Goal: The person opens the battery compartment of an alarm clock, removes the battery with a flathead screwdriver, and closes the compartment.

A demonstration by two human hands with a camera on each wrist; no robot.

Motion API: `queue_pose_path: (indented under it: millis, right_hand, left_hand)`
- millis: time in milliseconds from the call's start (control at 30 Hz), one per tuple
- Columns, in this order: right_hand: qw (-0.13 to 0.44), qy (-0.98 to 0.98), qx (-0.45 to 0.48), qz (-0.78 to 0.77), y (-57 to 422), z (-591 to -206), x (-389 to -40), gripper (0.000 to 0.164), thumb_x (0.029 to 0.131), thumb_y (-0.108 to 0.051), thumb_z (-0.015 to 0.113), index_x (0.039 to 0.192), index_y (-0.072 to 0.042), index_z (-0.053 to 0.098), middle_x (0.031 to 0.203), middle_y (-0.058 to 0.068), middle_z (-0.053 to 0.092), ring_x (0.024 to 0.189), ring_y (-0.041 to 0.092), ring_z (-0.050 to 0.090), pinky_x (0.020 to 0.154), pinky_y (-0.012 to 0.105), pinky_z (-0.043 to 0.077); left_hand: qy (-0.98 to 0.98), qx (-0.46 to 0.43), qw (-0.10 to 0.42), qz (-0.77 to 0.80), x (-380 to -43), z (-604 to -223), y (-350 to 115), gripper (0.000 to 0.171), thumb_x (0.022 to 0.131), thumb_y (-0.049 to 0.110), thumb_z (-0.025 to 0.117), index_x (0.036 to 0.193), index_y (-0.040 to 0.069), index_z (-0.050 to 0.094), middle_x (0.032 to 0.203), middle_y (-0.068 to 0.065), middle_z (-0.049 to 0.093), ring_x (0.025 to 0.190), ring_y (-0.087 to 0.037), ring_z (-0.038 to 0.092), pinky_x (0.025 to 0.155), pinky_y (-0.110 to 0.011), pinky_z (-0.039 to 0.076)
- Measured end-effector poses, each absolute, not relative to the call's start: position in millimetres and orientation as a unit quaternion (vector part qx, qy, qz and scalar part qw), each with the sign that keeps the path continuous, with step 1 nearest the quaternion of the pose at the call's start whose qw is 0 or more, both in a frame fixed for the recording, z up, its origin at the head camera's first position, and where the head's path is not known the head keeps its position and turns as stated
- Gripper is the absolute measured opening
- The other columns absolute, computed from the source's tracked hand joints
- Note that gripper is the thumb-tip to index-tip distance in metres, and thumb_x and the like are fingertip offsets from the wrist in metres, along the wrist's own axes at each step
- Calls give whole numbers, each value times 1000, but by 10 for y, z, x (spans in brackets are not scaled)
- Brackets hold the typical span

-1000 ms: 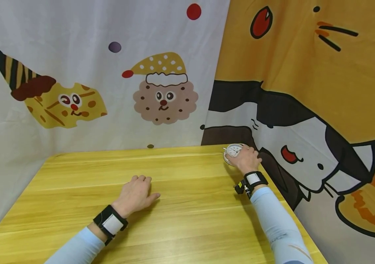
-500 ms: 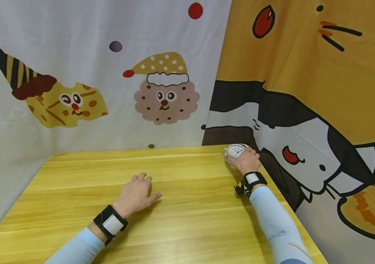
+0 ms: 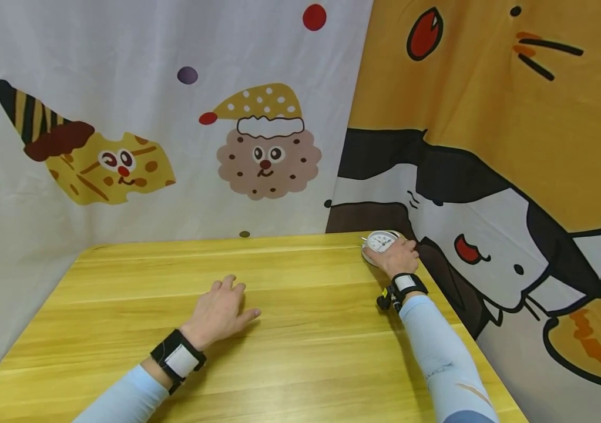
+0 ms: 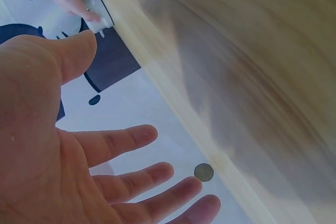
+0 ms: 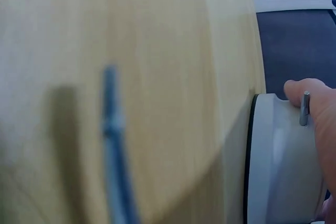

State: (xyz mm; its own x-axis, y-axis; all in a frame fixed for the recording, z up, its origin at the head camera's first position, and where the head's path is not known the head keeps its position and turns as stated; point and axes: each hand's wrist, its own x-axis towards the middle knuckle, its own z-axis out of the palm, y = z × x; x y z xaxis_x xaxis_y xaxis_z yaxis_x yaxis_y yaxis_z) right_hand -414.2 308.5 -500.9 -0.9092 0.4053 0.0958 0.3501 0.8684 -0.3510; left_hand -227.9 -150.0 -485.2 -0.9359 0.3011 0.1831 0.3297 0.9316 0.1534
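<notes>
A round white clock-like dial (image 3: pixel 382 241) lies at the table's far right corner, dark markings on its face. A short metal peg sticks out from its pale body (image 5: pixel 289 156) in the right wrist view, where a black rim runs along the side nearest the table. My right hand (image 3: pixel 396 258) grips it, thumb at its near left side and fingers at its right. The fingers are partly hidden in both views. My left hand (image 3: pixel 219 311) is held over the middle of the table, palm down. Its fingers are spread, with nothing in them, as the left wrist view also shows.
The wooden table (image 3: pixel 300 364) ends at a hanging cloth (image 3: pixel 147 47) with cartoon prints at the back, and an orange cartoon-cat cloth (image 3: pixel 469 94) on the right. A black wrist strap with a small camera (image 3: pixel 385 301) sits on the right wrist.
The view has shifted slightly. My left hand's fingers have lifted and spread a little. My right hand stays on the clock-like dial, whose face shows slightly more.
</notes>
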Motion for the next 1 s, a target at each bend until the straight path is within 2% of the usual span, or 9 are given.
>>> queue_pose_path:
  millis: [267, 567, 1000]
  right_hand:
    - [84, -960, -201, 177, 3106, -5020, -4181, 129, 82, -79, 80, 159, 14, 36, 148, 36, 44, 133, 55, 55, 105, 66, 56]
    - [100, -960, -190, 181, 3129, -5056, -4183, 129, 80, -78, 82, 158, 15, 38, 144, 37, 47, 131, 56, 55, 104, 66, 55]
    - [117, -960, -176, 184, 3183, -5068, -4185, 128, 80, -77, 85, 157, 15, 40, 145, 38, 49, 130, 58, 57, 105, 66, 54]
  left_hand:
    - [-979, -162, 67, -100, -2271, -4850, -1483, 72, 101, 61, 78, 136, -1, 73, 150, -32, 65, 121, -50, 70, 78, -59, 66]
    - [-976, -174, 30, -126, -2241, -4840, -1458, 70, 102, 58, 79, 139, -1, 72, 135, -25, 73, 114, -43, 72, 85, -57, 65]
    - [-975, -169, 19, -144, -2274, -4864, -1484, 74, 102, 57, 79, 147, -1, 67, 143, -27, 71, 125, -47, 70, 99, -62, 63]
